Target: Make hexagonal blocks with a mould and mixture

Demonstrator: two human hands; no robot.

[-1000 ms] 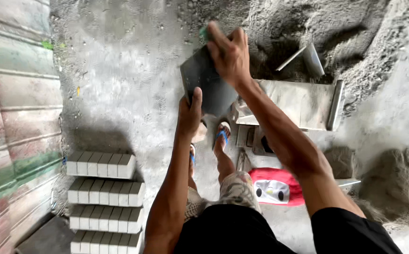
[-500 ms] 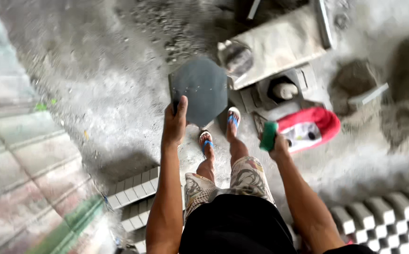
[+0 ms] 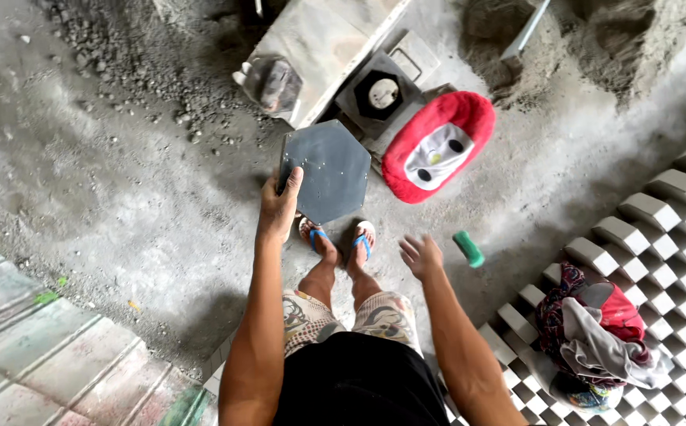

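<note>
Centre of frame: the left hand (image 3: 278,207) grips a dark hexagonal plate (image 3: 326,170) by its left edge. Right of centre, the right hand (image 3: 420,256) is spread open and empty, near a green sponge (image 3: 468,248). Upper centre, a square mould (image 3: 380,96) shows a hexagonal cavity with a pale disc inside.

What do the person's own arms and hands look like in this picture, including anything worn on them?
Both arms are bare from the upper arm down: no sleeves show. The left hand and right hand wear no gloves, and no watch, ring or band can be seen. The forearms look lean, and each hand shows its fingers plainly. Patterned shorts and blue-strapped sandals show between the arms.
</note>
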